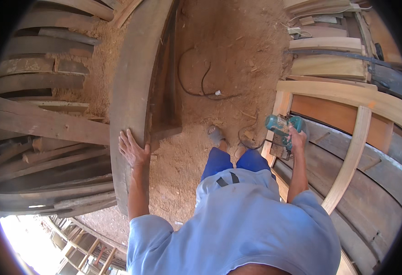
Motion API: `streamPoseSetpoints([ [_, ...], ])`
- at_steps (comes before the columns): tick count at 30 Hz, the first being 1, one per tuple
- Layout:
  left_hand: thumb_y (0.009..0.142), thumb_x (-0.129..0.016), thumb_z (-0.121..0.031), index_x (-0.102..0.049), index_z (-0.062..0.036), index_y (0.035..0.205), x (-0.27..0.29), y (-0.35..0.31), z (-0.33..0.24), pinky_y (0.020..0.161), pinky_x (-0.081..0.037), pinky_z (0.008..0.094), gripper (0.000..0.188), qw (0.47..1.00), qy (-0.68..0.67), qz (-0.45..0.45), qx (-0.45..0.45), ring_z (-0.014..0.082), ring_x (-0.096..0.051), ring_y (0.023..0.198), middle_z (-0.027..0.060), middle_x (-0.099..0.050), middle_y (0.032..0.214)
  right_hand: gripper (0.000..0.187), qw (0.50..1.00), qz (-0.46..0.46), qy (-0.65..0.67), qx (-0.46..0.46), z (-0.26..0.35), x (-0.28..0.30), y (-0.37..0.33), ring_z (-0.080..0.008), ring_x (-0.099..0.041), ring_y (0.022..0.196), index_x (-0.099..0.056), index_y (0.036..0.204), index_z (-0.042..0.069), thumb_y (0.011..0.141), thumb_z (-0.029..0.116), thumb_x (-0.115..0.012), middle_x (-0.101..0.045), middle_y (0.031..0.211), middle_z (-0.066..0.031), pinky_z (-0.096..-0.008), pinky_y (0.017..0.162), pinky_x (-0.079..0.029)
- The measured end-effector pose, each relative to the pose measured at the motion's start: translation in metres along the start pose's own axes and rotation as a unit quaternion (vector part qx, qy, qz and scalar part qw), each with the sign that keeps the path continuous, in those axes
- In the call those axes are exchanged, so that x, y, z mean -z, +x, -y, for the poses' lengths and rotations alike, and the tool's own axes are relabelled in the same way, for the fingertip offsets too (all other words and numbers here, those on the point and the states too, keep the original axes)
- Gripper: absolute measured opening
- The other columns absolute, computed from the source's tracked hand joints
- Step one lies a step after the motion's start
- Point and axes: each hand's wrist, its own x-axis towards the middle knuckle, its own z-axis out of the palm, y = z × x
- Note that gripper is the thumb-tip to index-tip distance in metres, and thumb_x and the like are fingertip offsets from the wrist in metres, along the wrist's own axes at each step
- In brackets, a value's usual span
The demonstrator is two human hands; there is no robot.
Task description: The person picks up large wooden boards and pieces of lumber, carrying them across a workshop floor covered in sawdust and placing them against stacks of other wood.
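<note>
My left hand (134, 149) lies flat on the top of a long, thick wooden board (134, 78), its fingers stretched out and slightly apart. The board runs away from me along my left side. At my right side, my right hand (297, 139) is closed around the handle of a teal electric planer (279, 124), which is dusty with wood. The planer is over the edge of a pale wooden frame; whether it rests on it cannot be made out. A dark cord (246, 141) loops from near the planer toward my feet.
Stacked planks (45, 82) fill the left side. On the right, the pale frame (347, 160) leans over wide boards (370, 197). Another dark cable with a white plug (218, 93) lies on the sawdust-covered floor (233, 50) ahead of me. More lumber (327, 43) is piled at the far right.
</note>
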Motion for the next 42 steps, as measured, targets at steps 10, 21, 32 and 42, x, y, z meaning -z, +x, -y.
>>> streamPoseSetpoints([
  [10, 0.07, -0.073, -0.037, -0.025, -0.0043, 0.148, -0.002, 0.004, 0.007, 0.111, -0.019, 0.0572, 0.097, 1.0, -0.012, -0.019, -0.01, 0.0453, -0.023, 0.137, 0.0278, -0.024, 0.15, 0.016, 0.988, -0.033, 0.153, 0.014, 0.033, 0.011, -0.009, -0.0114, -0.052, 0.05, -0.061, 0.081, 0.005, 0.084, 0.019, -0.07, -0.056, 0.066, -0.0024, -0.027, 0.045, -0.044],
  [21, 0.078, -0.067, -0.049, -0.032, -0.0079, 0.146, -0.011, -0.005, 0.015, 0.112, -0.021, 0.0543, 0.087, 0.999, -0.019, -0.044, -0.018, 0.0426, -0.026, 0.138, 0.0236, -0.027, 0.151, 0.016, 0.99, 0.026, 0.135, -0.008, -0.004, -0.021, -0.007, -0.0105, -0.052, 0.05, -0.061, 0.08, 0.007, 0.084, 0.02, -0.07, -0.055, 0.064, -0.0009, -0.0273, 0.044, -0.044],
  [32, 0.071, -0.073, -0.041, -0.032, -0.0086, 0.146, -0.006, -0.004, 0.011, 0.112, -0.021, 0.0549, 0.091, 0.997, -0.033, -0.064, -0.002, 0.0436, -0.027, 0.137, 0.024, -0.028, 0.15, 0.019, 0.991, -0.001, 0.132, -0.019, -0.006, -0.018, 0.01, -0.0113, -0.051, 0.049, -0.058, 0.079, 0.008, 0.084, 0.022, -0.071, -0.054, 0.064, -0.0005, -0.028, 0.044, -0.045],
  [42, 0.068, -0.076, -0.033, -0.022, -0.0077, 0.149, 0.0, 0.004, 0.002, 0.113, -0.017, 0.056, 0.101, 1.0, -0.008, 0.001, 0.015, 0.0438, -0.021, 0.139, 0.0268, -0.02, 0.152, 0.019, 0.992, -0.025, 0.102, -0.068, 0.005, -0.004, 0.021, -0.0123, -0.052, 0.049, -0.058, 0.078, 0.005, 0.084, 0.019, -0.069, -0.055, 0.064, -0.0027, -0.0285, 0.044, -0.043],
])
